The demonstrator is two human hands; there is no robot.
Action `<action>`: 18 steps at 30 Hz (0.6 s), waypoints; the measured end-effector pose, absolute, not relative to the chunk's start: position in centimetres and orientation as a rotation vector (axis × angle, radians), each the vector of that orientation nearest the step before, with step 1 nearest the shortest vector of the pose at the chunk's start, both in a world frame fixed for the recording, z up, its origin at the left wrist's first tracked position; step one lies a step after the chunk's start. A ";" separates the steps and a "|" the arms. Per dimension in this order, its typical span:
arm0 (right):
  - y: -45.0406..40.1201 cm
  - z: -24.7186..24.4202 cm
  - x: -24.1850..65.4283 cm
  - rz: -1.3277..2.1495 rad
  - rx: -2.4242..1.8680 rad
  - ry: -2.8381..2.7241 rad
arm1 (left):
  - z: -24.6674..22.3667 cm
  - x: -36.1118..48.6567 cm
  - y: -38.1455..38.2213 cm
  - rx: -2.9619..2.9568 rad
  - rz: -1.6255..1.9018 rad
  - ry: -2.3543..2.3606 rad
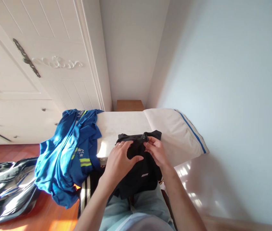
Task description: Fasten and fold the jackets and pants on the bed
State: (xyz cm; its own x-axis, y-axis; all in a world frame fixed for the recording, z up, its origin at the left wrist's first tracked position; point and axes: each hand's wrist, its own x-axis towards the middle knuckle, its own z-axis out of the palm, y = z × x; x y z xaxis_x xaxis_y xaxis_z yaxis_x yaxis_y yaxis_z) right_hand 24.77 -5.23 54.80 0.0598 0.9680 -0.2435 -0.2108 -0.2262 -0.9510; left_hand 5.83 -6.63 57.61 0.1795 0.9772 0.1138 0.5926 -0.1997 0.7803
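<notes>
A black garment (139, 173) with small pale lettering lies over the near edge of the white tabletop and my lap. At its far edge is a bunched fold with what looks like a small dark zip. My right hand (157, 150) pinches the cloth beside that fold between thumb and fingers. Across the garment's left side rests my left hand (121, 160), its fingers stretched out and the thumb spread apart. It wears a ring. What lies under the left fingers is hidden.
To the left, a blue garment (71, 160) with yellow stripes hangs over the table (119, 120). A white cloth item with a blue stripe (174, 131) lies on the right by the wall (234, 80). Beyond stand a white cabinet (61, 83) and shiny black plastic (8, 189) on the floor.
</notes>
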 end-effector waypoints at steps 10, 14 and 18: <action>-4.3 56.2 25.3 1.365 -1.252 -0.914 | 54.4 5.4 -5.4 1.608 1.105 1.391; -5.6 56.7 25.3 1.256 -1.377 -1.073 | 54.8 5.6 -4.5 1.257 1.147 1.270; -8.4 56.7 24.4 1.037 -1.620 -1.348 | 55.3 6.4 -4.1 1.081 1.162 1.163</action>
State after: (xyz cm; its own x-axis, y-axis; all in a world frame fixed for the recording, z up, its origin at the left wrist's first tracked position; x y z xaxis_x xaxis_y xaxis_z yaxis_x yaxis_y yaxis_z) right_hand 24.39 -8.39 56.67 0.1080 0.9881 -0.1091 0.3590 -0.1411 -0.9226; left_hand 6.41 -4.12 55.30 0.0323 0.9949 -0.0954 -0.0940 0.0980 0.9907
